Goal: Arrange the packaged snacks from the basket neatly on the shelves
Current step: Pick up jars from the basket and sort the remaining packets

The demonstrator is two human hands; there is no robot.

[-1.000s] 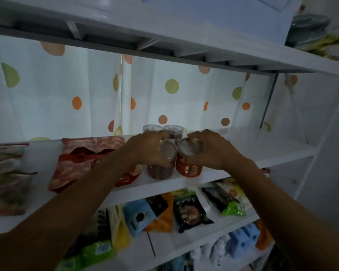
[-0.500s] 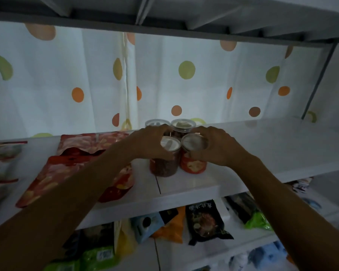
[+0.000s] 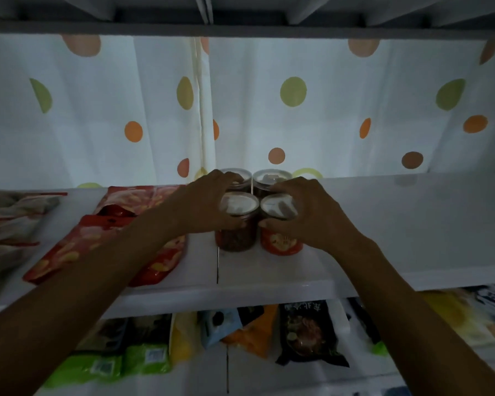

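Several small clear snack jars stand in a tight square on the white shelf point(image 3: 383, 247). My left hand point(image 3: 203, 204) grips the front left jar point(image 3: 236, 235), which has dark contents. My right hand point(image 3: 306, 215) grips the front right jar point(image 3: 280, 241), which has a red label. Behind them stand the back left jar point(image 3: 237, 174) and the back right jar point(image 3: 272, 178), partly hidden by my fingers. Red snack bags point(image 3: 77, 247) lie flat on the shelf, left of the jars. The basket is out of view.
A dotted white curtain point(image 3: 326, 115) hangs behind the shelf. An upper shelf board point(image 3: 240, 30) runs close overhead. More flat packets point(image 3: 9, 221) lie at far left. The lower shelf holds green packets point(image 3: 112, 364), a black bag point(image 3: 309, 332) and an orange one point(image 3: 257, 332).
Both hands have slid the two front jars back on the shelf, against the rear pair. The view has moved closer and tilted up slightly.
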